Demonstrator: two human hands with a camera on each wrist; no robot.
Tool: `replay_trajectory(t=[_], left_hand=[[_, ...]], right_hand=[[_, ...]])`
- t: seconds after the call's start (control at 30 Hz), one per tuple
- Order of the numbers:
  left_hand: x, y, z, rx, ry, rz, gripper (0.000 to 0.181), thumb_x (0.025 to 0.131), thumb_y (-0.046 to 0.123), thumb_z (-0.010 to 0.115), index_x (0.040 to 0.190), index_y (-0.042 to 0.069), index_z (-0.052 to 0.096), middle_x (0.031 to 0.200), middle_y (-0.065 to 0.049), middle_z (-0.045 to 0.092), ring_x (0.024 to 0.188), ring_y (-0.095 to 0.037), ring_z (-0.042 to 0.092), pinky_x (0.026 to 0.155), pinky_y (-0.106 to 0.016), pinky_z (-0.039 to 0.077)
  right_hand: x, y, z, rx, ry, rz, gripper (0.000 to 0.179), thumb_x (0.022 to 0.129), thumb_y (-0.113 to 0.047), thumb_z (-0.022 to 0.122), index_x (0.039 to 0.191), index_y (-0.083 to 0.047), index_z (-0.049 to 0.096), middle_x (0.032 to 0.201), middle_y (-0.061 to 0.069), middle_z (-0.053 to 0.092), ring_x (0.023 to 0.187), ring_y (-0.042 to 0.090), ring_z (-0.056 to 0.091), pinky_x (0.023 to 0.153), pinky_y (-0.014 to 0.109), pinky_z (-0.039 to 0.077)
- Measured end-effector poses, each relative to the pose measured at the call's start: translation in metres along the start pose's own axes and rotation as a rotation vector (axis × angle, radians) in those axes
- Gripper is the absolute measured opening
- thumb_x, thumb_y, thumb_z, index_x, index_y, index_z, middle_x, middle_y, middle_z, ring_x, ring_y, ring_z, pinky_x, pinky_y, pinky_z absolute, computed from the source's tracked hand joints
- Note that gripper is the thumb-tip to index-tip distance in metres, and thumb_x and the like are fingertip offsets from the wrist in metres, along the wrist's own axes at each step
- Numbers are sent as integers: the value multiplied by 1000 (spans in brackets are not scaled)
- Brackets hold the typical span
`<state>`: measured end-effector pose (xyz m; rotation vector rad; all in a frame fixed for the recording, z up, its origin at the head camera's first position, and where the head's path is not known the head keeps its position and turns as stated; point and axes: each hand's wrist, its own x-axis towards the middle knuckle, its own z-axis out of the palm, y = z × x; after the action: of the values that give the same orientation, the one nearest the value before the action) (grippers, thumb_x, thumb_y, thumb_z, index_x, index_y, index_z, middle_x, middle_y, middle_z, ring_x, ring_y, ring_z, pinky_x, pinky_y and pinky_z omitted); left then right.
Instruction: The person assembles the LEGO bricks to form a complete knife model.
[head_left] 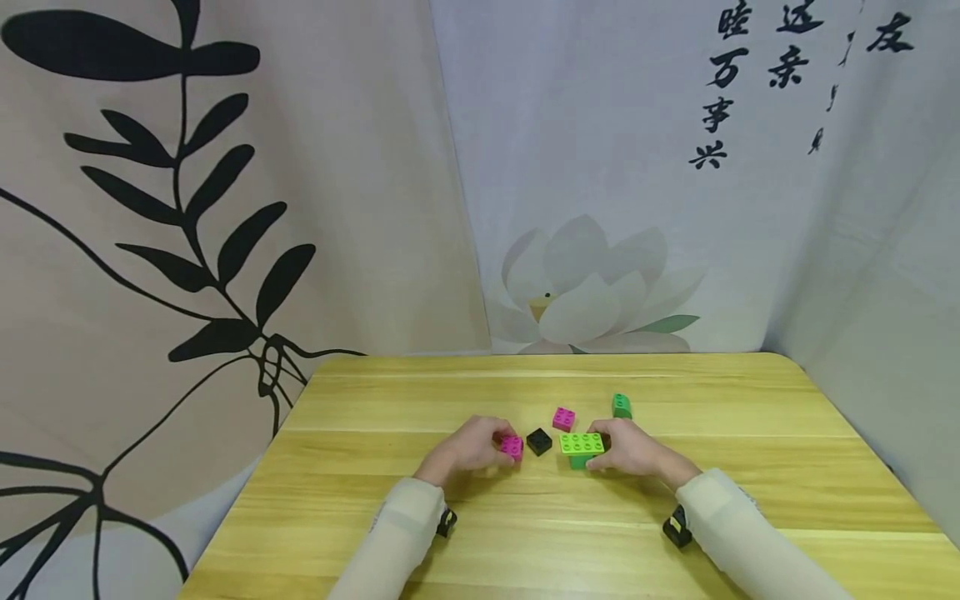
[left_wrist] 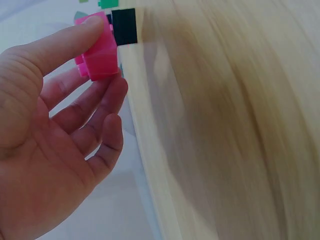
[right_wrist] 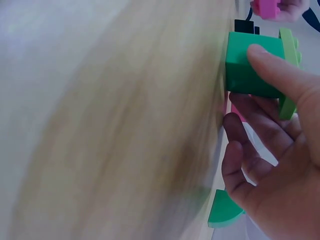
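My left hand (head_left: 472,444) pinches a pink toy brick (head_left: 512,448) between thumb and fingers, its studs facing away from the palm side in the left wrist view. On the right, my right hand (head_left: 633,448) grips a green brick (right_wrist: 252,67) with a wider, thin lime-green studded plate (head_left: 581,443) on top. The right thumb lies across the green brick's near side, the fingers behind it. Between the two hands sits a black brick (head_left: 538,442) on the table. Beyond it lies a second pink brick (head_left: 563,419).
A green piece with a rounded side (head_left: 622,406) stands behind my right hand. All of it is on a wooden table (head_left: 570,542), whose far edge meets a curtain (head_left: 390,208) with printed plants and characters. Dark wrist-worn devices (head_left: 677,527) sit at both cuffs.
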<state>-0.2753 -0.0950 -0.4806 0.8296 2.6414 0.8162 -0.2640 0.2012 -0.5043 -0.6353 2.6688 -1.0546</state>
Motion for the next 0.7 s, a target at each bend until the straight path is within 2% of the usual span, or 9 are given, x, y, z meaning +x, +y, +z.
replay_trajectory(t=[0.3,0.5,0.7], left_hand=[[10,20,7,-27,82,30,30,84,26,73,109,12,65,92,9,60,88,-9,56,78,-25,47],[18,34,17,-33,156,77,32,87,28,70,112,10,64,95,7,58,92,-13,56,77,-23,46],[25,49,24,-70,176,108,38,88,28,69,118,7,63,101,3,59,90,-13,55,72,-19,45]], right_hand=[[-1,-1,0,-4,2,2,26,75,-18,81,93,-12,63,83,-7,60,78,12,55,72,31,47],[-1,1,0,-4,-5,-1,26,75,-20,80,93,-13,63,83,-7,60,77,12,54,71,29,47],[0,2,-2,-3,-10,-26,25,76,-20,80,94,-13,64,83,-7,60,76,12,54,67,28,47]])
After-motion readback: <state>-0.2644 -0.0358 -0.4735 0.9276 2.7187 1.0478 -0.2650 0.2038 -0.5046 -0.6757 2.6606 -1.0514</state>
